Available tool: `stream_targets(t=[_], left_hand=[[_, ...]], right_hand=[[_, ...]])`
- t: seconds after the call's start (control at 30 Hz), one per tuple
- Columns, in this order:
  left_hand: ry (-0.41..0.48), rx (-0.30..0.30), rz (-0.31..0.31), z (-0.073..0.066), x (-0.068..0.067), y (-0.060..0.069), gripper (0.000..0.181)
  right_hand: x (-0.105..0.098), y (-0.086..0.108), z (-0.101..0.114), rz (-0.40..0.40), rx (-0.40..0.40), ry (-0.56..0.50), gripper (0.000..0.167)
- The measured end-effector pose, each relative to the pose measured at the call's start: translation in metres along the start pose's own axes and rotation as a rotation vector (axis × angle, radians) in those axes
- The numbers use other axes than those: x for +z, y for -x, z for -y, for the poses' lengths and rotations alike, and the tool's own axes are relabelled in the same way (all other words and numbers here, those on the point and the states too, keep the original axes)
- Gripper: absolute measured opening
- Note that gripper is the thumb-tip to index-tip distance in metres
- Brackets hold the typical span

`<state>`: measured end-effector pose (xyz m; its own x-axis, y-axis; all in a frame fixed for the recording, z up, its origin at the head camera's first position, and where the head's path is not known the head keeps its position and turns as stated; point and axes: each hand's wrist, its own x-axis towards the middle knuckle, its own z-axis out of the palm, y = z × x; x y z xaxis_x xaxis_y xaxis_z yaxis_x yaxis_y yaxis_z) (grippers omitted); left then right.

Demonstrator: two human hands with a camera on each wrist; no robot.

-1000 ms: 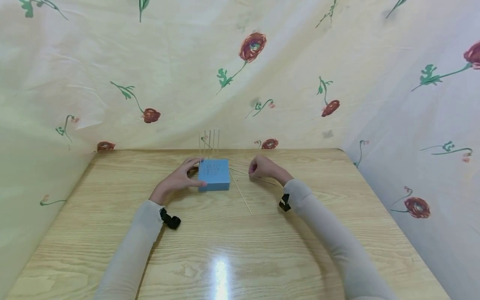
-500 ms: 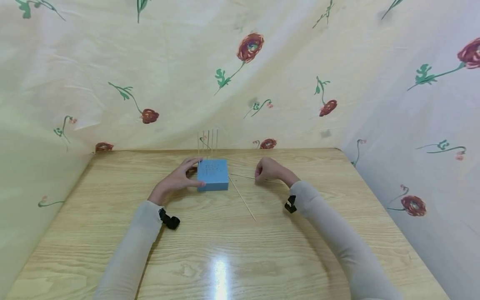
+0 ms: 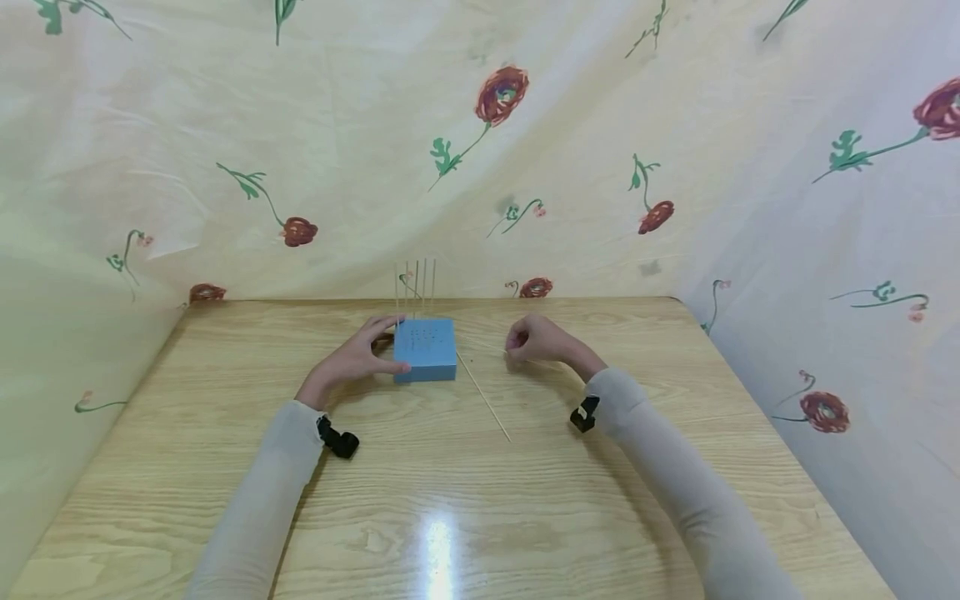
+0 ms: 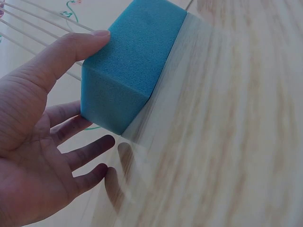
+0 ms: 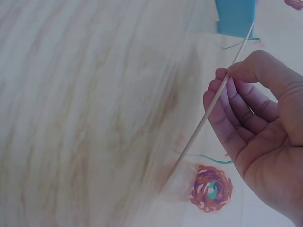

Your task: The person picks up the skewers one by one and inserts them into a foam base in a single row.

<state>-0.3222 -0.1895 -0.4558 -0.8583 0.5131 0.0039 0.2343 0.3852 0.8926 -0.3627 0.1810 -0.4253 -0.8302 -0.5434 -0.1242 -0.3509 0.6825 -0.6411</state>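
Note:
A blue foam block [image 3: 426,372] with rows of small holes in its top sits on the wooden table. My left hand [image 3: 358,353] holds it from the left, thumb on the front face and other fingers toward the back; in the left wrist view, two fingers [image 4: 92,153] stand apart from the foam. Several thin wooden sticks [image 3: 425,287] stand upright at the block's rear. To the right of the block, my right hand [image 3: 543,340] pinches another thin wooden stick [image 5: 203,120] between thumb and fingertips. The held stick is barely visible in the head view.
One loose stick [image 3: 483,397] lies slanting on the table [image 3: 420,467], its far end near the block's right side. A flowered cloth [image 3: 360,125] hangs behind the table and along both sides.
My right hand has shifted slightly right and now has the stick that lay on the table pinched. The loose stick's near end moved slightly rightward and nearer. My left hand stays on the block.

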Motion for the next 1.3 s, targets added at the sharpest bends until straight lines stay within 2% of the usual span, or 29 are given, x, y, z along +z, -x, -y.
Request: stream_targets(t=[0.17, 0.3, 0.57, 0.97, 1.3], left_hand=[[0.009, -0.004, -0.001, 0.001, 0.000, 0.000, 0.095], [0.012, -0.002, 0.000, 0.001, 0.000, -0.001, 0.094], [0.001, 0.004, 0.001, -0.001, -0.001, 0.000, 0.093], [-0.002, -0.012, 0.005, -0.003, 0.000, 0.000, 0.094], [-0.016, -0.032, 0.009, -0.006, 0.000, 0.001, 0.094]], right_hand=[[0.000, 0.000, 0.004, -0.027, -0.030, -0.065, 0.007], [-0.003, 0.002, 0.008, -0.031, -0.055, -0.128, 0.016], [-0.012, 0.003, 0.019, -0.044, -0.056, -0.247, 0.026], [-0.022, 0.001, 0.038, -0.113, -0.116, -0.380, 0.016], [-0.023, 0.001, 0.051, -0.152, -0.141, -0.486, 0.016]])
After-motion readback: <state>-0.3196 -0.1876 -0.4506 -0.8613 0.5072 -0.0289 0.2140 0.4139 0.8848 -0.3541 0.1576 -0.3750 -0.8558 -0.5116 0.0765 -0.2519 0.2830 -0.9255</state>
